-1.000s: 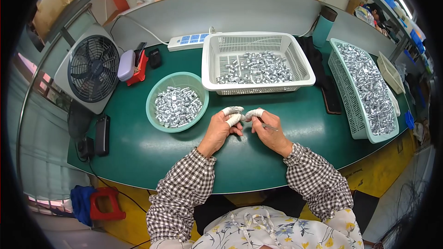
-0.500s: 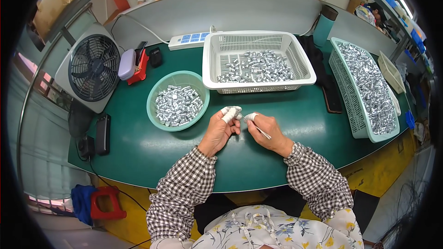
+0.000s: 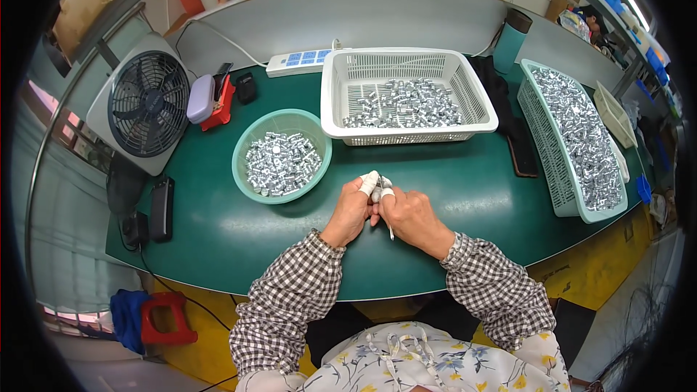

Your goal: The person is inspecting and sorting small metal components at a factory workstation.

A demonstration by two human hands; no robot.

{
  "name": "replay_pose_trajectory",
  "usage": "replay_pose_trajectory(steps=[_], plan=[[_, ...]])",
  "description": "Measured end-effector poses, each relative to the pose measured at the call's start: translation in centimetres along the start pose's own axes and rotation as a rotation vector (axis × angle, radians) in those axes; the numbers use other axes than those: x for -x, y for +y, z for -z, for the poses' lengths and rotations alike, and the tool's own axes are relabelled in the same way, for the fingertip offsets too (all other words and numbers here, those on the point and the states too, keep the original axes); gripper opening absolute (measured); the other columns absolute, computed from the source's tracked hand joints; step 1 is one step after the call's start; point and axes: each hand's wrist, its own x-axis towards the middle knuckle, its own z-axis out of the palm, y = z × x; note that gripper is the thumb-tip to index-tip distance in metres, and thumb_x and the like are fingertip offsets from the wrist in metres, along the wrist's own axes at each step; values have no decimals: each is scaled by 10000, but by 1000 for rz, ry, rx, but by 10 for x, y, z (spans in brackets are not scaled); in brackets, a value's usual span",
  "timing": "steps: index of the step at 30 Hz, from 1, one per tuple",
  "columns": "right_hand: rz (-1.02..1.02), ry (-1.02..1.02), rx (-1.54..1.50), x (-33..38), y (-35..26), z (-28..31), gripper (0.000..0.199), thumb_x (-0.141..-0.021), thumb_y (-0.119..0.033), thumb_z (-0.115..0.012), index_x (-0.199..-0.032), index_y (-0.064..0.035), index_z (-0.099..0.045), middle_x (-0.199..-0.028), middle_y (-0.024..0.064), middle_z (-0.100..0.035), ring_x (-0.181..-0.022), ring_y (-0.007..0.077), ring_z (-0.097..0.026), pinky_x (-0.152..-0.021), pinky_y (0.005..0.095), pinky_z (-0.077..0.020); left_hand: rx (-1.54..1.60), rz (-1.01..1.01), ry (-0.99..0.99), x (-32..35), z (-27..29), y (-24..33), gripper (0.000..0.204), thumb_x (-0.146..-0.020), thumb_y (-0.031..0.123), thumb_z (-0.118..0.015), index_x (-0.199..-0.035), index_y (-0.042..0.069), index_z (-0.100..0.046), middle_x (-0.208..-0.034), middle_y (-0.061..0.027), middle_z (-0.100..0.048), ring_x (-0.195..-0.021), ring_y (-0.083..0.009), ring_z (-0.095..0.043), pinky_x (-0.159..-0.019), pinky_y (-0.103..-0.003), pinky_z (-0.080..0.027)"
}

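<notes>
My left hand [image 3: 348, 212], its thumb and fingertips wrapped in white tape, pinches a small silvery metal part that the fingers mostly hide. Pressed up against it is my right hand [image 3: 415, 219], also taped at the tips and closed around a thin, light-coloured tool [image 3: 392, 233]. Only the tool's rear end shows below the fingers; its working tip cannot be made out. Left of the hands stands a round green bowl [image 3: 242, 171] of small silvery metal cylinders. Beyond them is a white rectangular basket [image 3: 406, 135] holding more of the same parts.
A long pale-green basket [image 3: 546, 163] full of metal parts stands at the right. A fan [image 3: 149, 105], a red holder [image 3: 218, 110] and a black device [image 3: 162, 209] are at the left. A power strip [image 3: 296, 64] and a teal flask [image 3: 511, 42] stand by the partition. Co-workers sit beyond.
My right hand has moved left against my left hand, and the tool has swung to point more steeply downward. Both hands still grip. The view has shifted slightly.
</notes>
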Motion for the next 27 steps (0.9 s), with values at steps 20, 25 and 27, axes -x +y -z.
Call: replay_pose_trajectory(steps=[20, 25, 27], plan=[[-481, 115, -863, -17, -1, -11, 224, -867, -81, -484, -671, 12, -430, -620, 181, -559, -547, 351, -570, -462, 389, -448, 313, -50, 27, 0, 3, -3, 266, -953, 254, -397, -950, 31, -542, -632, 41, -452, -450, -30, -329, -380, -173, -269], [-400, 118, -727, -16, 0, -13, 209, -858, -77, -489, -676, 9, -432, -623, 164, -565, -517, 326, -566, -450, 377, -445, 371, -62, 44, -3, 1, -3, 263, -949, 258, -409, -956, 31, -542, -636, 36, -452, -451, -35, -330, -386, -175, -264], [-310, 143, -593, -13, -1, -12, 204, -851, -76, -495, -676, 7, -434, -620, 155, -563, -508, 314, -566, -445, 374, -445, 352, -45, 54, -2, 0, -3, 263, -949, 260, -411, -957, 33, -542, -622, 35, -445, -450, -35, -329, -387, -179, -263]])
